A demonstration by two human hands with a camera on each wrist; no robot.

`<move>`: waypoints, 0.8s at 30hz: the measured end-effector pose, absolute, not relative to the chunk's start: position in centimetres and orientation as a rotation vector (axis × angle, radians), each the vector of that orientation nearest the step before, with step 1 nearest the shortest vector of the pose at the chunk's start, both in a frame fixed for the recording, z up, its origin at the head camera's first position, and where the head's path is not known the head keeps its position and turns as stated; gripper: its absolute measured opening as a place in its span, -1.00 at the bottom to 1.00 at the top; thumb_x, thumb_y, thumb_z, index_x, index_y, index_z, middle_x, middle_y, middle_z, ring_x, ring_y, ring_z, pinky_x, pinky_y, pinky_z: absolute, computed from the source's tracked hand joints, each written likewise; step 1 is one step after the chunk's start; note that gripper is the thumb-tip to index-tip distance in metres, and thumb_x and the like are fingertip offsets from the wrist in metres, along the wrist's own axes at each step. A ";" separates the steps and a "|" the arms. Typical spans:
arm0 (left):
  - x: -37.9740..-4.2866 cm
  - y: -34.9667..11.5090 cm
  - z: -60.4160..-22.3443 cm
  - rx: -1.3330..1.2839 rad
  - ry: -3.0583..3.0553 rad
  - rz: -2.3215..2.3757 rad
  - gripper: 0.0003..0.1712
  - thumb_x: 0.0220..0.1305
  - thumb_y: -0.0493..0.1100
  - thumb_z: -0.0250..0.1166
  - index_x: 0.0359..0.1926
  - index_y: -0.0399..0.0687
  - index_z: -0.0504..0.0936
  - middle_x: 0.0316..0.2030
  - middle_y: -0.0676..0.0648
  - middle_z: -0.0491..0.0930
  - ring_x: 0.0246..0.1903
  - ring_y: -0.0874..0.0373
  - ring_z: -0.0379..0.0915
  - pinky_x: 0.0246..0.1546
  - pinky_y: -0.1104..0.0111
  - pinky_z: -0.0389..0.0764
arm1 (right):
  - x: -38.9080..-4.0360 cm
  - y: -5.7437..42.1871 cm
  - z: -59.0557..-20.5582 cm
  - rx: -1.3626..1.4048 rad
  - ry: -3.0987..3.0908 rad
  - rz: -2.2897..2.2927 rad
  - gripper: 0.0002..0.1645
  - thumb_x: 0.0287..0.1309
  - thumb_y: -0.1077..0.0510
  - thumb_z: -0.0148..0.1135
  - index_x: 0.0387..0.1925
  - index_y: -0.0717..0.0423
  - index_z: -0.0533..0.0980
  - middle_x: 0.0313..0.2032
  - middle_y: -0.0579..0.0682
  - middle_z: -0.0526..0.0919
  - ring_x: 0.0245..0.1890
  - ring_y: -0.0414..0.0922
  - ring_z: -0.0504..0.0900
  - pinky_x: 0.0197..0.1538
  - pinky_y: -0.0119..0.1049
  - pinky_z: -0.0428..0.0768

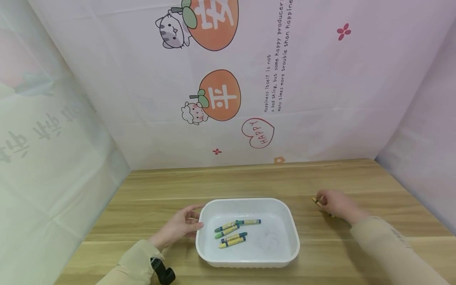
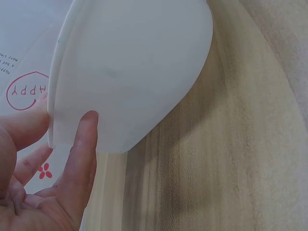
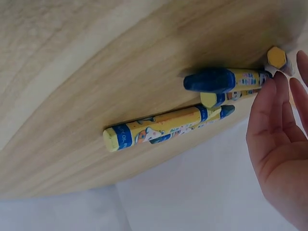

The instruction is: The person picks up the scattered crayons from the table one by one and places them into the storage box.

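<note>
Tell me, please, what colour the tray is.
The tray is white, shown best in the head view.

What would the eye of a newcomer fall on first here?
It would probably be the white tray on the wooden table, with crayons inside and the left hand touching its left side. Next come the large orange fruit drawings on the backdrop behind it, then the right hand at more crayons to the tray's right.

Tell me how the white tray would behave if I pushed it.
The white tray would probably keep its shape, given its smoothly moulded form. Being shallow and open, it's likely light. The crayons lying loose inside might slide or roll.
</note>
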State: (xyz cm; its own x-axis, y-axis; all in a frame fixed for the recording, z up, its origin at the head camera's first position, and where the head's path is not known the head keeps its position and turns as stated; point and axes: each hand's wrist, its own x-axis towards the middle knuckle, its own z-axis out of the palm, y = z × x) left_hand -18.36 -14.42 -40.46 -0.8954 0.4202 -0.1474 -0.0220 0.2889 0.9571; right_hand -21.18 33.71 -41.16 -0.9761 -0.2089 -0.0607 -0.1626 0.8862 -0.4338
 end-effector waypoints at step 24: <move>-18.3 -14.3 -40.5 0.331 2.216 1.620 -0.27 0.21 -0.33 0.27 0.36 -0.25 0.19 -0.06 -0.34 0.43 -0.22 0.07 0.55 -0.25 0.16 0.75 | -21.1 32.5 -40.0 -0.293 3.010 -0.591 -0.77 -0.03 0.36 0.17 -0.24 0.26 0.54 -0.38 0.16 0.63 -0.46 -0.06 0.53 -0.45 -0.20 0.58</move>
